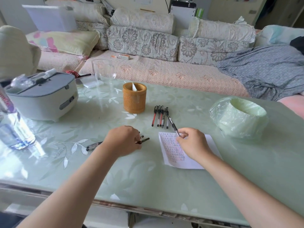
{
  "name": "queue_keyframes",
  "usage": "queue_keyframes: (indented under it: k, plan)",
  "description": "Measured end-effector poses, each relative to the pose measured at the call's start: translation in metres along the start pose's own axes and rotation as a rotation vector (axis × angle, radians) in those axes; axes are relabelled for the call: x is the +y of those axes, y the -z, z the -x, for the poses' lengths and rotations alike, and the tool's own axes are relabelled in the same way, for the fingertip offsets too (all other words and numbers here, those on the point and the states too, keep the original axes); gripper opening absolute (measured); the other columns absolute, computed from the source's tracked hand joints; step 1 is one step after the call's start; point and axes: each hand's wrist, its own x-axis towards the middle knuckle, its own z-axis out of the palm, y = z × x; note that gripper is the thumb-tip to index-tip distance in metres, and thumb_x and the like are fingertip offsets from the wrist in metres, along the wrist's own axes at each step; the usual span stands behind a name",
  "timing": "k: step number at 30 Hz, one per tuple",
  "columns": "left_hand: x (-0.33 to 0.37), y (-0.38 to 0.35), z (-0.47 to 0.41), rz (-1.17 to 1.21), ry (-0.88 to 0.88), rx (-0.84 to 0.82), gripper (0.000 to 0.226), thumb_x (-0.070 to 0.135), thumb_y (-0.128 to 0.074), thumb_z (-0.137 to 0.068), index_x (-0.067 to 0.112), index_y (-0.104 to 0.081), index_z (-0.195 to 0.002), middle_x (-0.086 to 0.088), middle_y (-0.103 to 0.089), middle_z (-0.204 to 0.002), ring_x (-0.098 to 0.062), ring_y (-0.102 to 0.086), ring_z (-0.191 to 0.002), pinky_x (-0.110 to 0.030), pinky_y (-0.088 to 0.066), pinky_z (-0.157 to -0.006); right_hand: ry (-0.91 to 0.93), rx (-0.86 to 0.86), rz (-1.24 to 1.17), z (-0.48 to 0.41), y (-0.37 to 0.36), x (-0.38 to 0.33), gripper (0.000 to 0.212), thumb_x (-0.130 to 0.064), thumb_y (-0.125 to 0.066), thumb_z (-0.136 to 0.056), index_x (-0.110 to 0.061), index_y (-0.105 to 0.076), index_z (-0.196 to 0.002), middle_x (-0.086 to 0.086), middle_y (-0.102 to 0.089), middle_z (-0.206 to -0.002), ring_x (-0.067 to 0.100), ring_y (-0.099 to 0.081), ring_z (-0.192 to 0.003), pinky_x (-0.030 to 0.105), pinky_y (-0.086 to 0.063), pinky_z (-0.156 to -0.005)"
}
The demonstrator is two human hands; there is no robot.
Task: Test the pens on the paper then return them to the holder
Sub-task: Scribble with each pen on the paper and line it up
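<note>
A grey-lidded appliance [42,99], a clear bottle [13,129] and a glass [103,73] are set on the left of the desk [148,178]; a bag-lined bin [238,116] is set on its right. A dark pen [143,140] is pinched in the curled fingers of the left hand [123,140]. Another pen [174,126] is gripped by the closed fingers of the right hand [194,143] over the paper [171,152]. A row of pens [160,116] is laid beside the holder [134,99], in which a white slip [134,87] is seen.

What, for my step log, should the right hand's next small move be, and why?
Probably scribble a short test stroke with the black pen: the right hand grips it in a writing hold over the top of the paper, while the left hand pinches another pen.
</note>
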Motion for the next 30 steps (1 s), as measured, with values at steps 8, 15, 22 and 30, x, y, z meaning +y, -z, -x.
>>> queue_keyframes:
  k: [8, 15, 22, 30]
  plan:
    - [0.013, -0.004, -0.01, -0.04, -0.071, 0.036, 0.018, 0.034, -0.05, -0.089, 0.025, -0.064, -0.097, 0.005, -0.065, -0.095, -0.022, -0.059, -0.092, -0.029, -0.044, -0.07, -0.119, 0.048, 0.057, -0.064, -0.007, -0.013, 0.021, -0.009, -0.064, -0.076, 0.007, -0.068, -0.089, 0.027, -0.068, -0.088, 0.044, -0.06, -0.091, 0.035, -0.052, -0.074]
    - [0.008, 0.009, -0.025, 0.221, -0.028, 0.136, 0.019, 0.037, -0.045, -0.096, 0.026, -0.059, -0.102, 0.004, -0.065, -0.093, -0.022, -0.057, -0.085, -0.032, -0.047, -0.067, -0.168, 0.025, 0.14, -0.102, -0.022, -0.016, 0.033, -0.009, -0.066, -0.08, 0.009, -0.066, -0.108, 0.024, -0.064, -0.117, 0.035, -0.059, -0.114, 0.041, -0.049, -0.093]
    - [0.012, 0.001, -0.032, 0.272, -0.076, 0.097, 0.02, 0.036, -0.047, -0.098, 0.028, -0.06, -0.11, 0.004, -0.066, -0.098, -0.018, -0.053, -0.081, -0.029, -0.043, -0.065, -0.177, -0.028, 0.115, -0.109, -0.032, -0.024, 0.025, -0.021, -0.066, -0.083, -0.004, -0.065, -0.064, 0.022, -0.058, -0.065, 0.034, -0.059, -0.069, 0.029, -0.045, -0.06]
    - [0.026, 0.0, -0.03, 0.367, -0.107, 0.069, 0.019, 0.028, -0.053, -0.095, 0.024, -0.065, -0.109, 0.003, -0.065, -0.102, -0.017, -0.058, -0.087, -0.032, -0.051, -0.077, -0.107, -0.156, 0.071, -0.09, -0.014, -0.015, 0.031, -0.011, -0.046, -0.09, -0.017, -0.075, -0.1, 0.005, -0.072, -0.108, 0.025, -0.064, -0.101, 0.023, -0.046, -0.084]
